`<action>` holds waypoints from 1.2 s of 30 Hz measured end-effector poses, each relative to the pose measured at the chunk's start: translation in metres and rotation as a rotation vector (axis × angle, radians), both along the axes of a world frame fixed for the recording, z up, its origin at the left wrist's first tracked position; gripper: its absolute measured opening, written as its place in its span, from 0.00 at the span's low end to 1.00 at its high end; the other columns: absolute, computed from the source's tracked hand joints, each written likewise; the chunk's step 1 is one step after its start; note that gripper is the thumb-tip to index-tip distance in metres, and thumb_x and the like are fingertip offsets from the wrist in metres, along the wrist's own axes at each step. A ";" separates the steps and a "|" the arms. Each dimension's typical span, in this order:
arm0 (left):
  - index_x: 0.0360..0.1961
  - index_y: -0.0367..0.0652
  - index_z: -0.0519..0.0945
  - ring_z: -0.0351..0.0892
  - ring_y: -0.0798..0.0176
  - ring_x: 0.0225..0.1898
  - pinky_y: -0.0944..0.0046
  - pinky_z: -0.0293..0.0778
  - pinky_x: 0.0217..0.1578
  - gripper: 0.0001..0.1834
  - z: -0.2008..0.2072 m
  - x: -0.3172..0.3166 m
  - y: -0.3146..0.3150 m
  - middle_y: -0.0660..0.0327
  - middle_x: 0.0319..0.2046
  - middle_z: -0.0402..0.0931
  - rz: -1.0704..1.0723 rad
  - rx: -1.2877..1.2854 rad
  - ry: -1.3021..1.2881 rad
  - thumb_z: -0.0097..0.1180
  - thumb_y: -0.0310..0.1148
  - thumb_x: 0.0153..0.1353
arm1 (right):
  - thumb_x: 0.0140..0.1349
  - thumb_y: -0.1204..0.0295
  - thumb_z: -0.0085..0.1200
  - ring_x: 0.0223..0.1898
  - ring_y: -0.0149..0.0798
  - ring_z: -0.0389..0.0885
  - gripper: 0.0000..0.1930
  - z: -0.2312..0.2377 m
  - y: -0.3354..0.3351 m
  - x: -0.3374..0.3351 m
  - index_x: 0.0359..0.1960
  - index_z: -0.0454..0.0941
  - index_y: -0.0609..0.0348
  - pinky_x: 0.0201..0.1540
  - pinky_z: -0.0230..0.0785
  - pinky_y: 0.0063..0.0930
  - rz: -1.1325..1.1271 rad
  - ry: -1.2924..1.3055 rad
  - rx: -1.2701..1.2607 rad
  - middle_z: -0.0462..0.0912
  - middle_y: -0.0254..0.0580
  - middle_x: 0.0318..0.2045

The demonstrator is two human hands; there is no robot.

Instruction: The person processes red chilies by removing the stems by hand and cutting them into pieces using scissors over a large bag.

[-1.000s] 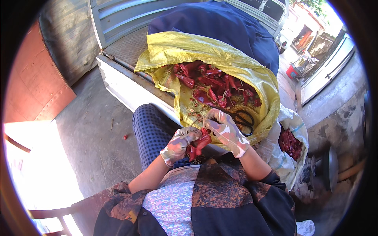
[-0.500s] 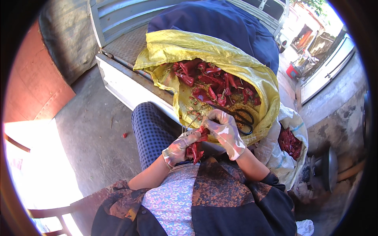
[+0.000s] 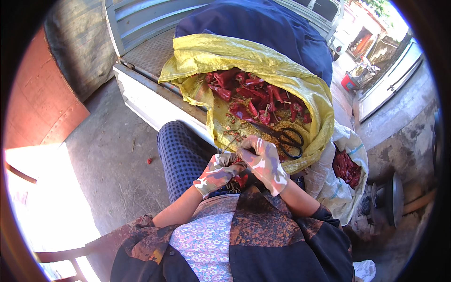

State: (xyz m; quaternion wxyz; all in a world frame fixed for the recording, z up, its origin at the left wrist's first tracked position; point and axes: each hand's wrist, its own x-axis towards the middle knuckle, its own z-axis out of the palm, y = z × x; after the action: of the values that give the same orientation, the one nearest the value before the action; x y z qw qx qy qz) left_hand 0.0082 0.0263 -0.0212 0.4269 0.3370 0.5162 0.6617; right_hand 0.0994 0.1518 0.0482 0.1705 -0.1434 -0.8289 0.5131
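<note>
Both my hands wear camouflage-patterned gloves and meet in front of my lap. A dried red chili pepper (image 3: 241, 180) is in my left hand (image 3: 217, 173), whose fingers are closed round it. A thin, stiff rod (image 3: 229, 144) sticks up beside those fingers; what it is I cannot make out. My right hand (image 3: 264, 162) pinches at the top of the same pepper, its fingertips partly hidden. Just beyond, black-handled scissors (image 3: 290, 142) lie in an open yellow woven sack (image 3: 225, 47), among seeds and many dried red chili peppers (image 3: 249, 91).
The yellow sack rests on a flatbed's metal edge (image 3: 141, 96), with dark blue cloth (image 3: 263, 28) behind it. At right stands a white sack (image 3: 324, 183) with more red chilies (image 3: 346, 170). A reddish metal panel (image 3: 44, 98) is at left; a chair (image 3: 70, 254) shows lower left.
My right hand has moved slightly left and down, closer to my left hand. Less of the held pepper shows now, and more of the scissors is uncovered.
</note>
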 end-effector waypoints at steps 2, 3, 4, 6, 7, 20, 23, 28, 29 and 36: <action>0.34 0.35 0.80 0.74 0.73 0.29 0.72 0.71 0.29 0.07 -0.001 0.002 -0.001 0.65 0.28 0.78 -0.011 0.051 -0.080 0.55 0.27 0.56 | 0.58 0.78 0.56 0.29 0.23 0.70 0.04 -0.003 -0.002 0.003 0.32 0.75 0.66 0.33 0.64 0.18 0.023 0.136 0.203 0.77 0.31 0.25; 0.34 0.35 0.80 0.74 0.73 0.29 0.72 0.71 0.28 0.07 -0.002 0.005 -0.001 0.65 0.28 0.78 -0.002 0.087 -0.141 0.55 0.27 0.56 | 0.58 0.79 0.56 0.29 0.22 0.70 0.04 -0.004 -0.003 0.003 0.33 0.75 0.65 0.33 0.64 0.18 0.005 0.127 0.065 0.76 0.31 0.26; 0.34 0.35 0.79 0.74 0.73 0.28 0.72 0.71 0.28 0.07 -0.002 0.008 0.000 0.64 0.28 0.78 0.007 0.123 -0.201 0.55 0.27 0.56 | 0.58 0.79 0.55 0.29 0.22 0.70 0.03 -0.005 -0.004 0.003 0.33 0.75 0.65 0.33 0.63 0.18 -0.013 0.118 -0.074 0.76 0.31 0.26; 0.33 0.35 0.79 0.74 0.72 0.27 0.72 0.71 0.28 0.07 -0.008 0.013 0.003 0.65 0.28 0.77 0.001 0.195 -0.302 0.55 0.27 0.55 | 0.58 0.79 0.55 0.30 0.22 0.70 0.03 -0.012 0.001 0.002 0.33 0.75 0.64 0.34 0.63 0.18 0.000 0.165 -0.248 0.75 0.31 0.27; 0.35 0.35 0.80 0.74 0.72 0.29 0.71 0.71 0.30 0.07 -0.010 0.010 0.003 0.65 0.29 0.78 -0.007 0.188 -0.280 0.55 0.26 0.56 | 0.58 0.79 0.55 0.31 0.22 0.70 0.03 -0.016 0.003 0.002 0.33 0.75 0.64 0.34 0.63 0.18 0.004 0.188 -0.336 0.75 0.30 0.27; 0.40 0.33 0.79 0.73 0.74 0.31 0.73 0.71 0.32 0.09 -0.017 0.007 -0.003 0.66 0.31 0.79 -0.053 0.190 -0.194 0.52 0.24 0.59 | 0.60 0.69 0.57 0.47 0.33 0.74 0.15 -0.009 0.031 0.027 0.47 0.74 0.61 0.50 0.65 0.26 0.282 0.022 -0.939 0.73 0.42 0.49; 0.38 0.34 0.79 0.72 0.74 0.30 0.73 0.70 0.31 0.08 -0.015 0.003 -0.004 0.67 0.31 0.78 0.006 0.282 0.056 0.52 0.25 0.59 | 0.63 0.66 0.53 0.29 0.24 0.73 0.11 0.000 0.004 0.017 0.39 0.76 0.62 0.32 0.66 0.19 0.040 0.002 -0.687 0.75 0.28 0.28; 0.41 0.30 0.77 0.75 0.72 0.33 0.73 0.72 0.36 0.12 -0.019 0.005 -0.005 0.63 0.33 0.79 -0.030 0.164 -0.206 0.55 0.25 0.57 | 0.64 0.65 0.53 0.18 0.19 0.64 0.07 -0.007 0.009 0.014 0.34 0.74 0.55 0.21 0.54 0.13 0.073 -0.142 -0.999 0.70 0.23 0.20; 0.42 0.29 0.77 0.76 0.71 0.34 0.73 0.72 0.36 0.13 -0.023 0.006 -0.003 0.61 0.33 0.79 -0.040 0.232 -0.207 0.56 0.25 0.56 | 0.64 0.65 0.52 0.16 0.19 0.62 0.07 -0.010 0.011 0.015 0.32 0.74 0.53 0.18 0.51 0.13 0.066 -0.171 -1.123 0.69 0.23 0.19; 0.40 0.31 0.77 0.77 0.69 0.30 0.71 0.73 0.33 0.11 -0.027 -0.006 0.001 0.59 0.31 0.79 0.132 0.425 -0.301 0.55 0.29 0.59 | 0.63 0.64 0.52 0.19 0.21 0.63 0.07 -0.015 0.035 0.000 0.35 0.76 0.53 0.19 0.53 0.15 -0.088 -0.152 -0.654 0.69 0.24 0.20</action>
State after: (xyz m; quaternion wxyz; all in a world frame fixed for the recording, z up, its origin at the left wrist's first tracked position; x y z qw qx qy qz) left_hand 0.0026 0.0275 -0.0479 0.3745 0.2825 0.3173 0.8242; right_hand 0.0994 0.1872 0.0335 0.0753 -0.2641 -0.6236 0.7319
